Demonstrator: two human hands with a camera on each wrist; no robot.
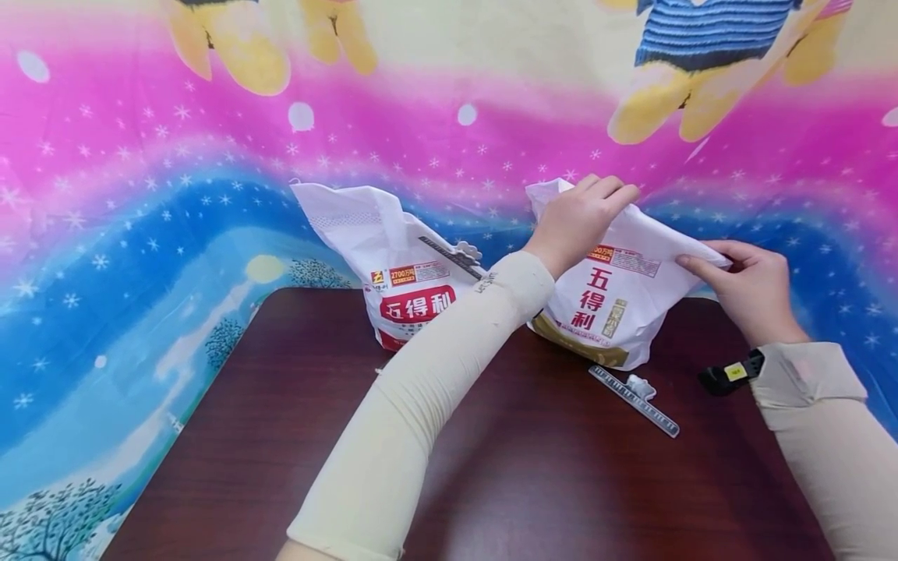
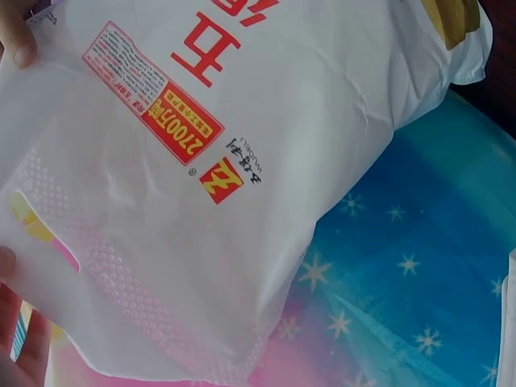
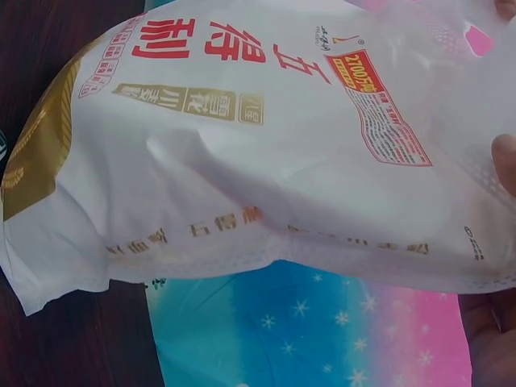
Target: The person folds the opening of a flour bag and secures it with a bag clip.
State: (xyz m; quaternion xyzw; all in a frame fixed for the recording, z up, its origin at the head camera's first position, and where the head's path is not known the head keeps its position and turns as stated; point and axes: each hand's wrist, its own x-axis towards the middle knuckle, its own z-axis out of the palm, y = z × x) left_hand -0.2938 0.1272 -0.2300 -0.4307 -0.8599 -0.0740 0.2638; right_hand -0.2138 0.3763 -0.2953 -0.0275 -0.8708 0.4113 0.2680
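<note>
A white flour bag [image 1: 617,280] with red lettering and a gold base stands on the table. My left hand [image 1: 575,226] grips its upper edge from the left, fingers over the top. At the bag's upper right corner, my right hand [image 1: 758,288] pinches the plastic between thumb and fingers. The left wrist view shows the bag's upper part [image 2: 177,266] with a cut-out handle slot near the edge. On the table in front of the bag lies a clear bag clip [image 1: 634,399] with a flower-shaped grip.
Left of my left forearm stands a second white flour bag [image 1: 351,226] with a red label, its top folded, and a similar clip [image 1: 445,253] on it. Behind the dark wooden table [image 1: 295,405] hangs a colourful printed cloth [image 1: 182,218].
</note>
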